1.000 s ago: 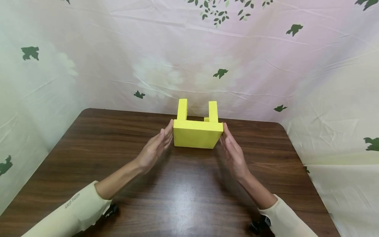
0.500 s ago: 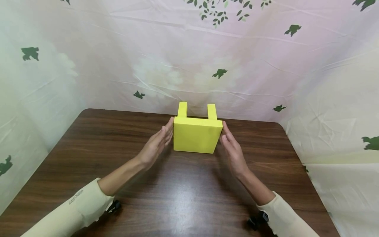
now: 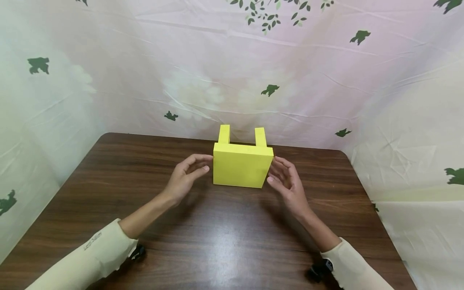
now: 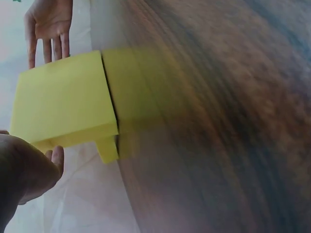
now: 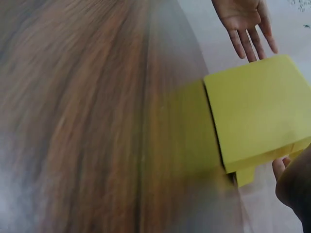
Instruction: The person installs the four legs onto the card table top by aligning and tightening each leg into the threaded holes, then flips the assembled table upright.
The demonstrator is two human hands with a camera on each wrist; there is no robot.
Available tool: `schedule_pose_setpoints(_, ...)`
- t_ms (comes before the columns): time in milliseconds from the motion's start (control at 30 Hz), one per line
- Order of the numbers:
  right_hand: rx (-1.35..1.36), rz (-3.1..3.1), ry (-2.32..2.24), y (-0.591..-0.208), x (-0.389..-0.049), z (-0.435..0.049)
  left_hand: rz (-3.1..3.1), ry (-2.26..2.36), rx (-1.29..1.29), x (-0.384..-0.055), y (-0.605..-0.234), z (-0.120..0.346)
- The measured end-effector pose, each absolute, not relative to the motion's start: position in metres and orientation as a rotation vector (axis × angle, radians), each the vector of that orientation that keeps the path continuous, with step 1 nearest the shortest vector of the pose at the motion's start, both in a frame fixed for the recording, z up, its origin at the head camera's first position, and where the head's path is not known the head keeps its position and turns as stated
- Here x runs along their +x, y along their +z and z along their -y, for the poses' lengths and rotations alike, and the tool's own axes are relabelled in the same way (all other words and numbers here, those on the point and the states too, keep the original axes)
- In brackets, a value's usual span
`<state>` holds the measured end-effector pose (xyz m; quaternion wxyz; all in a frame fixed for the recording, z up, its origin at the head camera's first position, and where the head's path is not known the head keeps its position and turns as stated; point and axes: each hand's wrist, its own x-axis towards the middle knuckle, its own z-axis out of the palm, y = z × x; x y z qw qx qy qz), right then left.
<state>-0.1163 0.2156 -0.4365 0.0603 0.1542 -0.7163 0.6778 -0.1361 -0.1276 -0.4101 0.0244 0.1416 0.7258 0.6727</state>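
Observation:
A yellow stool-like piece [image 3: 241, 167] stands on its side on the brown table, its flat square panel facing me. Two stubby legs [image 3: 224, 133] stick out from its far side near the top. At the panel's left edge is my left hand [image 3: 186, 177], fingers loosely bent with the tips right at the side. My right hand [image 3: 290, 183] mirrors it at the right edge, thumb apart and fingers relaxed, partly behind the panel. Both wrist views show the panel [image 4: 63, 99] with its lower edge at the tabletop and the opposite hand [image 5: 245, 24] beyond it, palm showing and fingers extended.
The dark wood table [image 3: 224, 233] ends just behind the yellow piece. A pale cloth backdrop [image 3: 145, 72] with green bird and leaf prints hangs around its back and sides. Black straps with devices [image 3: 137, 253] sit at both sleeve cuffs.
The yellow panel has tipped more upright and its lower edge has come down nearer me, then stayed still. Both hands, earlier flat against its sides, have loosened, with fingers bent and thumbs spread.

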Motion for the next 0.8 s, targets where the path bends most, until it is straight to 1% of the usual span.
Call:
schedule_pose_setpoints(267, 0.556, 2.235, 2.018, -0.451, -0.121, -0.224, -2.239, 1.935, 0.481, -0.142, -0.422, 0.128)
schedule_pose_setpoints(500, 0.722, 2.265, 2.009, -0.457, -0.129, -0.222, -2.15, 1.888, 0.548, -0.152, -0.43, 0.124)
schedule_pose_setpoints(800, 0.735, 2.28, 1.959, -0.461, -0.136, -0.22, -2.116, 1.831, 0.57, -0.161, -0.432, 0.126)
